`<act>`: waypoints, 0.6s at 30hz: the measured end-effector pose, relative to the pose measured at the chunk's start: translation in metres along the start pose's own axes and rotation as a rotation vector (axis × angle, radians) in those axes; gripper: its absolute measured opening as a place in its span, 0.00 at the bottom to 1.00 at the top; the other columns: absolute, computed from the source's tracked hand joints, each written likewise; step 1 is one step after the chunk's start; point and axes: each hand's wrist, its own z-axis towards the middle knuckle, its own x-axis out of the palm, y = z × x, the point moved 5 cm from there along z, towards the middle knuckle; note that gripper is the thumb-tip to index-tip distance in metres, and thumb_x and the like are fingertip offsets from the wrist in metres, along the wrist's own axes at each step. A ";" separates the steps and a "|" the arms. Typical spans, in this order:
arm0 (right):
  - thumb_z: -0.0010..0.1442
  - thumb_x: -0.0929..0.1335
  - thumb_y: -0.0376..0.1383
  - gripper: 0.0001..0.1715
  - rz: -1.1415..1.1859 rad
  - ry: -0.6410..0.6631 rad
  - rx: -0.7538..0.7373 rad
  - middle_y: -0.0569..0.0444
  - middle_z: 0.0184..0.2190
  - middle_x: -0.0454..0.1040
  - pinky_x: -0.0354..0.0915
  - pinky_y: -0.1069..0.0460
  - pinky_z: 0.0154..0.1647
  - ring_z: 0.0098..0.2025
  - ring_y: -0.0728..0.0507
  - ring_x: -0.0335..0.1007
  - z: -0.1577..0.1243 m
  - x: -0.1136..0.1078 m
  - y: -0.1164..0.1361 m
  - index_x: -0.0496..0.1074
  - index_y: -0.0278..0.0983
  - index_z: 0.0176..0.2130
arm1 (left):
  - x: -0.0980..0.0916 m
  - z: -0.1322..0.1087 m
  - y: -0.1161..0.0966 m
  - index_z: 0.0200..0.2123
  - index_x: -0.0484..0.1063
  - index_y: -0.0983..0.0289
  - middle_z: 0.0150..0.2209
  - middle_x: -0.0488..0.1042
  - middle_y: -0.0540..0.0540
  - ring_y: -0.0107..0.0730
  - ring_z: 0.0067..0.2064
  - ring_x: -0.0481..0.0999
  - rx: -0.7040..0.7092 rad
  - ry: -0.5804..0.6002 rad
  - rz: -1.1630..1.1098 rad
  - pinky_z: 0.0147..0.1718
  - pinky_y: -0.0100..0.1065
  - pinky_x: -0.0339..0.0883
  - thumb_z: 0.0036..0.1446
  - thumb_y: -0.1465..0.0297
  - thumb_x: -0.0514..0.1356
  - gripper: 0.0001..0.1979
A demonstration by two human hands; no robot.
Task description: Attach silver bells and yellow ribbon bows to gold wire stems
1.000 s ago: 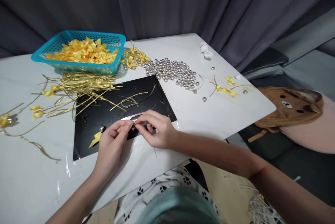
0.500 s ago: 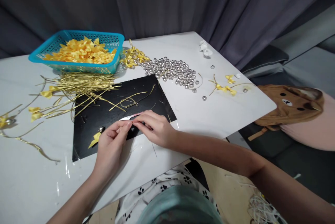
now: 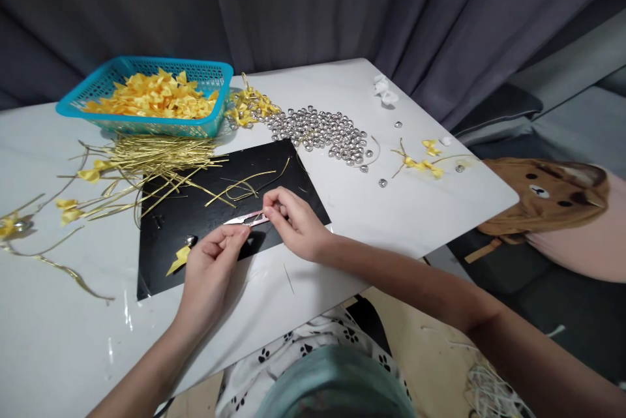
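My left hand [image 3: 211, 265] is closed over the black board [image 3: 161, 242], thumb and forefinger pinching a thin gold cord [image 3: 256, 216]. Just to its right, my right hand [image 3: 297, 222] also pinches with its fingertips, where the thin cord seems to end; most of the cord is hidden by fingers. Between and beyond the fingertips lie small thread snips [image 3: 237, 219] with a pale pointed blade. Beside the left hand's outer edge are a yellow ribbon bow [image 3: 178, 260] and a shiny silver bead [image 3: 191, 240]; whether they join the cord I cannot tell.
A blue basket [image 3: 141, 119] full of yellow bows stands at the back left. Before it lies a bundle of gold cords [image 3: 161, 152]. Silver beads [image 3: 320, 131] spread behind the board. Finished-looking bow pieces [image 3: 423, 167] lie right, near the white table's [image 3: 386, 222] edge.
My right hand has moved slightly right and up, away from the left fingertips, uncovering more of the snips. My left hand stays almost in place.
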 end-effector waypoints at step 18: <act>0.53 0.71 0.38 0.21 0.567 0.563 0.621 0.47 0.44 0.72 0.59 0.63 0.10 0.22 0.57 0.61 -0.032 0.032 0.026 0.69 0.32 0.46 | 0.014 -0.022 -0.024 0.27 0.64 0.62 0.16 0.47 0.40 0.20 0.18 0.42 -0.020 -0.006 -0.293 0.14 0.23 0.42 0.52 0.61 0.63 0.12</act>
